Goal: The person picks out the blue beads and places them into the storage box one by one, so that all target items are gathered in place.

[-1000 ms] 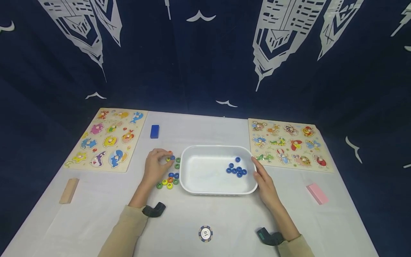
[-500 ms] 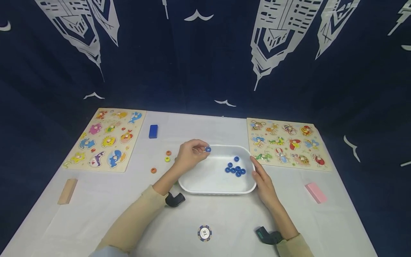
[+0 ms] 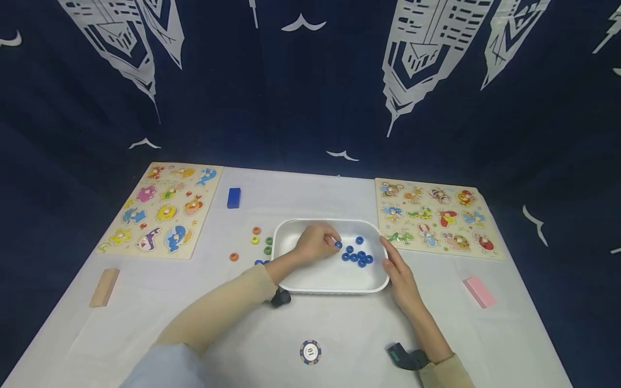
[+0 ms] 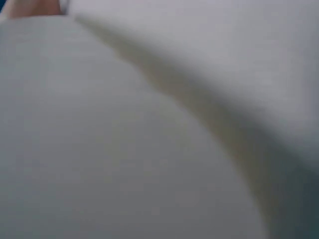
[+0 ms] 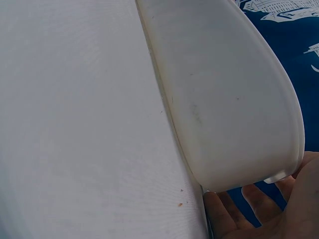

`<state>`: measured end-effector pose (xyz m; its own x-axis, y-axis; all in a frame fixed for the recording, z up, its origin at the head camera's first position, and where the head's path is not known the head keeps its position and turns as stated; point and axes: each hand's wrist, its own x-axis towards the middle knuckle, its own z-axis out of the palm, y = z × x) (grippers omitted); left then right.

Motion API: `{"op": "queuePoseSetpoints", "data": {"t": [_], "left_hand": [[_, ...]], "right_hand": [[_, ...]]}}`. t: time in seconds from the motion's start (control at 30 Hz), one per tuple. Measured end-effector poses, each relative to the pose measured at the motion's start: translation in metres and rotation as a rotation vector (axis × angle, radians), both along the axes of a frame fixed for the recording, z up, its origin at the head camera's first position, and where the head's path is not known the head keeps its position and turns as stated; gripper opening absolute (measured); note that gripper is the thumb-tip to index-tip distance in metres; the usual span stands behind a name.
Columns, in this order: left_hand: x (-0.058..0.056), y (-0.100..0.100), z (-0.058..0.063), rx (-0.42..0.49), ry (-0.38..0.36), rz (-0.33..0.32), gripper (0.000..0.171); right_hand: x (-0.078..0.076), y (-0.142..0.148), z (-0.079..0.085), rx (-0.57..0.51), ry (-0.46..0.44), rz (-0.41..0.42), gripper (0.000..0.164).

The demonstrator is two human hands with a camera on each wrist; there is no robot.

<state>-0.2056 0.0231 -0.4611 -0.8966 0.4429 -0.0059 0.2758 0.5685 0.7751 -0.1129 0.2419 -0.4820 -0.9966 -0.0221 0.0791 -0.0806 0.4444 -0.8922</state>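
Observation:
In the head view, my left hand (image 3: 315,242) reaches over the white tray (image 3: 310,280) and pinches a blue bead (image 3: 338,244) between thumb and fingertips, low over the tray floor. Several loose blue beads (image 3: 361,255) lie just to its right inside the tray. My right hand (image 3: 402,277) rests against the tray's right end, its fingers fairly straight at the rim. The right wrist view shows its spread fingers (image 5: 261,204) along the outside of the tray wall (image 5: 234,99). Only a sliver of skin shows in the blurred left wrist view.
Left of the tray lie orange beads (image 3: 234,257), a yellow bead (image 3: 255,240) and green beads (image 3: 268,250); my left arm hides others. Two picture puzzle boards (image 3: 165,213) flank the table. Blue (image 3: 234,198), wooden (image 3: 104,287) and pink blocks (image 3: 479,292) and a chip (image 3: 310,352) lie around.
My left hand has taken a blue bead from the group left of the tray and carried it right, over the rim, to beside the blue beads inside. My right hand stays put.

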Motion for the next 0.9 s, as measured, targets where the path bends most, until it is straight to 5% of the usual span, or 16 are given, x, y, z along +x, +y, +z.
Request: {"op": "queuePoseSetpoints", "data": {"t": [0.23,0.4,0.5,0.67,0.77,0.9], "left_hand": [[0.002,0.007,-0.003,-0.119,0.036,-0.1,0.023],[0.012,-0.002,0.014,-0.191,0.095,-0.142,0.034],[0.021,-0.017,0.035,-0.13,0.177,-0.097,0.035],[0.036,-0.059,0.059,0.129,0.303,0.048,0.028],[0.046,-0.088,0.059,0.233,0.309,0.14,0.025],[0.056,-0.121,0.048,0.267,0.27,0.236,0.023]], "right_hand": [[0.0,0.002,0.003,-0.006,0.003,-0.008,0.044],[0.007,-0.01,0.022,-0.009,-0.019,-0.011,0.045],[0.01,-0.015,0.029,-0.009,-0.031,-0.005,0.045],[0.005,-0.008,0.019,-0.009,-0.024,0.004,0.045],[0.001,-0.002,0.009,-0.005,-0.015,-0.001,0.045],[-0.001,0.0,-0.001,0.008,-0.006,-0.003,0.044]]}}
